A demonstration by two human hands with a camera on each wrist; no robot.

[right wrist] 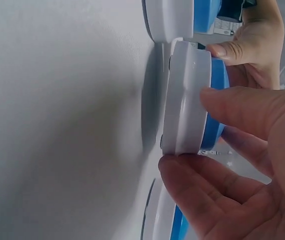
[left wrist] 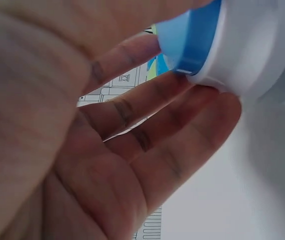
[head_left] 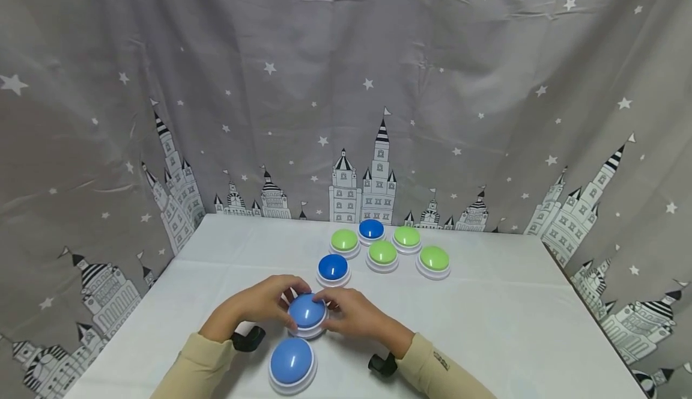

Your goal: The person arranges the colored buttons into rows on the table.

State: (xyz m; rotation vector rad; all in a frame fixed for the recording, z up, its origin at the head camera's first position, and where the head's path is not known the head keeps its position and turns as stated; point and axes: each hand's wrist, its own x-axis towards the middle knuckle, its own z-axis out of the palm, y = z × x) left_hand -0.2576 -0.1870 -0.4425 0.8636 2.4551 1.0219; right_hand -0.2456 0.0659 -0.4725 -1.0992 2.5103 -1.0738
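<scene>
Left hand (head_left: 266,300), right hand (head_left: 355,313), curled round blue button (head_left: 307,310) (perhaps raised)

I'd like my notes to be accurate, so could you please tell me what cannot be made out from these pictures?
- All views: the underside of the held blue push button, hidden by its own body.
- Left wrist: that button's full outline, cut off by the top edge.
- Right wrist: the lower blue push button, cut off by the bottom edge.
- Head: the dark sleeve mark, too small to read.
</scene>
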